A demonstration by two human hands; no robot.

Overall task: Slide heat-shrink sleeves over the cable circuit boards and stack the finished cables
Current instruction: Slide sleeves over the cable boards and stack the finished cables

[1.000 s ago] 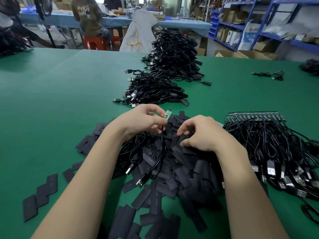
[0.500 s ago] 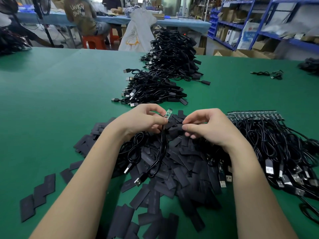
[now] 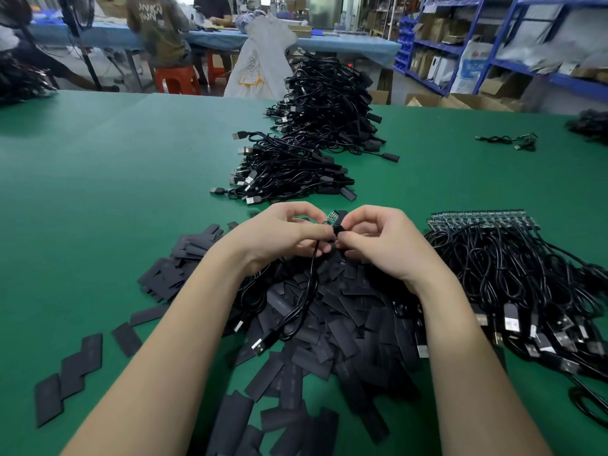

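1. Head view: green tabletop [image 3: 98, 192] filling most of the frame, with blue shelving [image 3: 493, 44] and a blue-covered table [image 3: 329, 44] behind its far edge, and seated people at that table.
2. Just beyond the hands on the tabletop: a stack of finished cables [image 3: 289, 172], black, with USB plugs pointing left; behind that stack, a taller heap of cables [image 3: 329, 100].
3. Beside the right hand, to its right: a tangled bundle of unsleeved cables [image 3: 526, 284], circuit-board ends in a row at the far side, USB plugs toward the near side.
4. Under and around both forearms: a loose pile of flat black heat-shrink sleeves [image 3: 329, 324], with a few strays lying apart to the left of the left forearm.
5. Left hand [image 3: 279, 232]: fingers curled, thumb and forefinger pinching the cable [image 3: 309, 284] just below its small green circuit board [image 3: 330, 218], board pointing away and up; cable hanging down from the left hand over the sleeve pile to a USB plug.
6. Right hand [image 3: 378, 238]: fingers curled, fingertips clamped on one black sleeve [image 3: 338, 225] held touching the right side of the board; cannot tell whether the board has entered the sleeve.
7. Far right of the finished stack: one small lone cable [image 3: 513, 141] on the bare green.
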